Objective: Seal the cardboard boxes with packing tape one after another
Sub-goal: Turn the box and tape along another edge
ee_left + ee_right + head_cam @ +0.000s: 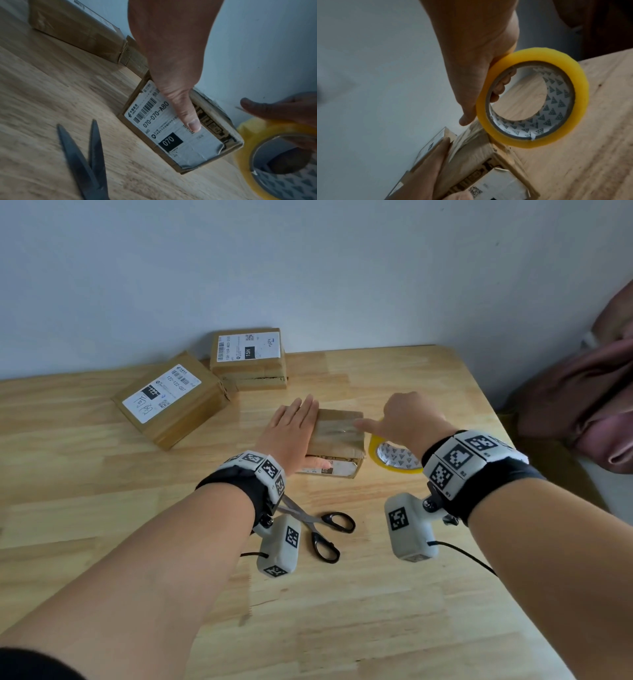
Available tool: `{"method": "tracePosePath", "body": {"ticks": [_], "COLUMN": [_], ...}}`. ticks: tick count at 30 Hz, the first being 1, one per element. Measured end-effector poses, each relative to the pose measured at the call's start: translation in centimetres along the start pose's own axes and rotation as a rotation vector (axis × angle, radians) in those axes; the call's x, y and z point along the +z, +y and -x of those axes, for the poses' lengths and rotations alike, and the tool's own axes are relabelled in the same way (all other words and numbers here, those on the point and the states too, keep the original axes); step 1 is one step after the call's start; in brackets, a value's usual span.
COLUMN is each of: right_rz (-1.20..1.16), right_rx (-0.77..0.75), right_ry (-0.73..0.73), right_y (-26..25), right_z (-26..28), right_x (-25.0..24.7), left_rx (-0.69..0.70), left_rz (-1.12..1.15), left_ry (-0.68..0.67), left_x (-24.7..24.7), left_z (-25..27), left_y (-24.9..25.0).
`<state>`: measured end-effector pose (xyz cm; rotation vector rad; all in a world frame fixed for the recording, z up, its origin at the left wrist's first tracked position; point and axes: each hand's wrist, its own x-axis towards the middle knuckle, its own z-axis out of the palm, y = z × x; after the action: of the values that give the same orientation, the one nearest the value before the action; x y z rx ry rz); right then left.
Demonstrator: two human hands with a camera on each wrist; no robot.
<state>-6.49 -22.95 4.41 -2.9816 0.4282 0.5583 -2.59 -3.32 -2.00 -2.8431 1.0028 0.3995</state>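
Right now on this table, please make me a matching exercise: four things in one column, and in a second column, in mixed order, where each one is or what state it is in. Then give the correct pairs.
Things:
1. tape roll
2. scissors
3. small box
4. box marked 15H

Places or states:
A. lying on the table between the two forearms, blades apart
B. at the back, next to the wall
C. held in the right hand
D. steadied under the flat left hand

Pairs: 1-C, 2-A, 3-D, 4-B
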Motion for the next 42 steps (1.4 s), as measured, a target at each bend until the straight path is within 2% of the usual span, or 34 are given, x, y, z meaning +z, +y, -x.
{"method": "tracePosePath", "body": {"ticks": [10,14,17,20,24,28,31,34,38,42], "right_rz": [-0.064,-0.090,-0.140,-0.130,-0.122,-0.169,-0.254,-0.441,-0.683,-0.628], "right_rx": [-0.047,-0.059,-0.049,-0.032,-0.021,-0.019,-0.062,-0.129,-0.252,-0.267], "right_ry": [-0.090,-0.088,-0.070,-0.032,-0.024,-0.013,0.086,0.219,0.307,0.316], "right_y": [1.4,1.8,1.9,1.7,1.3,0.9,0.7,0.9,0.2,-2.8], "right_z": [-2.8,-3.1,-3.0,-2.9,-2.7,-1.8,-0.9,0.5,2.7,3.1], "right_x": [2.8,3.4,4.1,4.2,4.2,3.4,1.4,-1.2,-3.3,-4.0], "left_rx": [-0.029,-0.067,-0.054,0.040,0.035,0.053,0.022,-0.066,-0.090,-0.088], "left_rz": [-0.019,0.015,-0.065,-0.088,-0.004,0.030,0.150,0.329,0.671,0.928], "left_ry": [-0.062,-0.100,-0.132,-0.101,0.011,0.037,0.118,0.192,0.288,0.255], "left_x": [-0.1,-0.5,-1.3,-1.6,-1.6,-2.2,-2.6,-3.3,-2.2,-0.8], "left_z": [-0.3,-0.5,-1.3,-2.4,-3.0,-2.9,-2.1,-0.9,0.6,1.5], "left_y": [0.2,0.7,2.3,4.4,4.8,4.5,3.6,2.2,1.7,0.4]}}
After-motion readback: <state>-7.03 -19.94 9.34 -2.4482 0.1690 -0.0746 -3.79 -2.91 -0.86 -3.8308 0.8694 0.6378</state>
